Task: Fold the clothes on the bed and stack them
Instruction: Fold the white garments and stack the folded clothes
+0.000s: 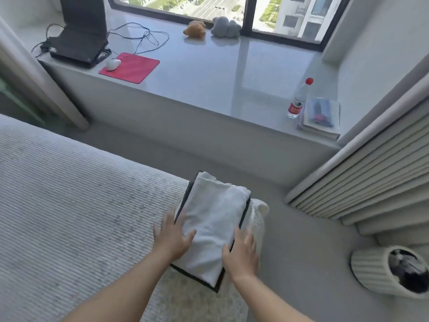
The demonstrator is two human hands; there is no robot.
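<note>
A person's left hand [173, 235] and right hand [241, 249] lie flat, fingers spread and gripping nothing, on either side of a folded white garment [213, 226] at the corner of the bed [81, 194]. The white piece sits on top of a folded dark garment [219, 283], whose edges show beneath it, so the stack looks nearly finished. The pile lies close to the bed's edge, above the floor. Judging from that position, a hard smoothing push toward the right could slide the stack off the corner or skew the top layer. A ribbed bin [392, 270] stands well apart
</note>
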